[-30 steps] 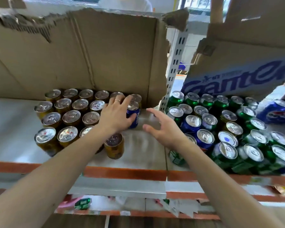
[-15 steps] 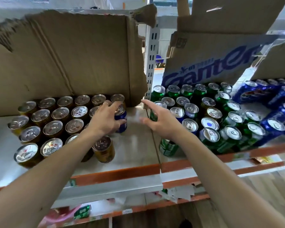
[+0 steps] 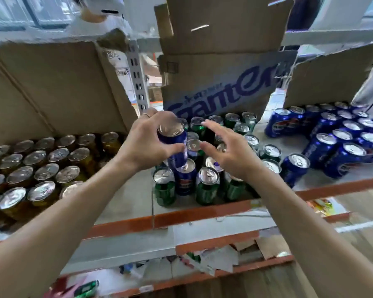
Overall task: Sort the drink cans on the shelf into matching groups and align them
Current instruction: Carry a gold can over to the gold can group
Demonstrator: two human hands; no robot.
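Note:
My left hand [image 3: 145, 140] grips a blue can [image 3: 174, 140] and holds it in the air above the middle cluster of mixed green cans [image 3: 207, 187] and blue cans [image 3: 185, 177]. My right hand [image 3: 228, 152] hovers just to the right of the held can, fingers spread, holding nothing. Rows of gold cans [image 3: 45, 166] stand on the left of the shelf [image 3: 125, 203]. A group of blue cans [image 3: 340, 138] stands at the right.
Torn cardboard boxes [image 3: 58, 87] rise behind the gold cans, and one printed in blue [image 3: 220, 89] stands behind the middle cluster. An orange strip [image 3: 194, 214] edges the shelf front. Paper scraps and a green pack lie on the lower shelf [image 3: 211, 259].
My left hand has lifted the blue can from beside the gold cans and carried it right, over the green and blue cluster. My right hand moved right with it. The view shifted right.

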